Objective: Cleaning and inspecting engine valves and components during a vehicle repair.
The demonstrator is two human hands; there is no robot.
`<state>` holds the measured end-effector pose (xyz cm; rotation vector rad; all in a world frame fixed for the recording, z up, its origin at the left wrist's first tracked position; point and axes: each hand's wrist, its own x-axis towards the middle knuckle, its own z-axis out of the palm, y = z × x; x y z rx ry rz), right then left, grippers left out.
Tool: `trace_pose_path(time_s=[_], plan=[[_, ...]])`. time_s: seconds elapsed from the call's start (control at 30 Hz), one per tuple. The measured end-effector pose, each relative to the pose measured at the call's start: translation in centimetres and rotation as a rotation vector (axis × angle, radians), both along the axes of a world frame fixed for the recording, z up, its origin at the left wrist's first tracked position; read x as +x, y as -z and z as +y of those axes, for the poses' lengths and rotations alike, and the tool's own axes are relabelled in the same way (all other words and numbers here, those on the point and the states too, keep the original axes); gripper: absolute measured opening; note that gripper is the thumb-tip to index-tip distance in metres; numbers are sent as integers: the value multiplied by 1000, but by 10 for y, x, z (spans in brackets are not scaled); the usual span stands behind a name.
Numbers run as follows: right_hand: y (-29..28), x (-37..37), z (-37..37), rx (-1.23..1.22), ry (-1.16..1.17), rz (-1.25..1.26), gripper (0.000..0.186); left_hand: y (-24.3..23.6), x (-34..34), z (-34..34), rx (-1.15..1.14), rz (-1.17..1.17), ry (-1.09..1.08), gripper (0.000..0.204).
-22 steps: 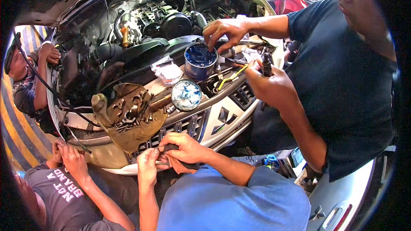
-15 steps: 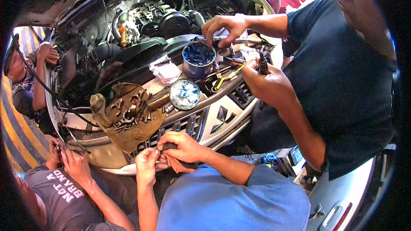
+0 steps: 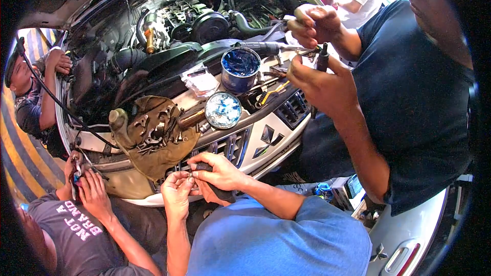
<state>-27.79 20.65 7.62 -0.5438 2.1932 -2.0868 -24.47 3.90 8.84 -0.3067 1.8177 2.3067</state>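
My left hand (image 3: 176, 195) is closed in a pinch at the front edge of the car, its fingertips meeting those of my right hand (image 3: 217, 171). Something very small, pale and metallic-looking shows between them, too small to name. My right hand is closed round a folded sheet (image 3: 217, 194), dark on one side and brown on the other, which hangs below the fingers. Just beyond both hands, a brown cloth (image 3: 153, 161) lies over the car's front with several bolts and metal parts (image 3: 162, 125) on it.
An open tin of dark blue grease (image 3: 240, 74) and its smeared lid (image 3: 223, 111) stand on the car's front. A co-worker (image 3: 409, 107) at right holds a black cylindrical part (image 3: 322, 58). Another person (image 3: 76, 230) works at lower left; a third leans in at far left.
The right co-worker's hand has left the grease tin and moved right, beside the black part. At lower left, the other person's hands have shifted, showing a metal part. My hands have barely moved.
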Motion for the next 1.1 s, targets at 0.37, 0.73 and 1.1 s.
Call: trace_pose_path(time_s=[0.37,0.73,1.1], plan=[[21,-2,-6,-48,-114,-336,20,5,1,5,-395,246,-30,16],[15,-3,-7,-151,-114,-314,16,-11,3,7,-506,278,-10,16],[11,-1,-13,-146,-107,-310,17,-2,3,0,-424,225,-24,14]])
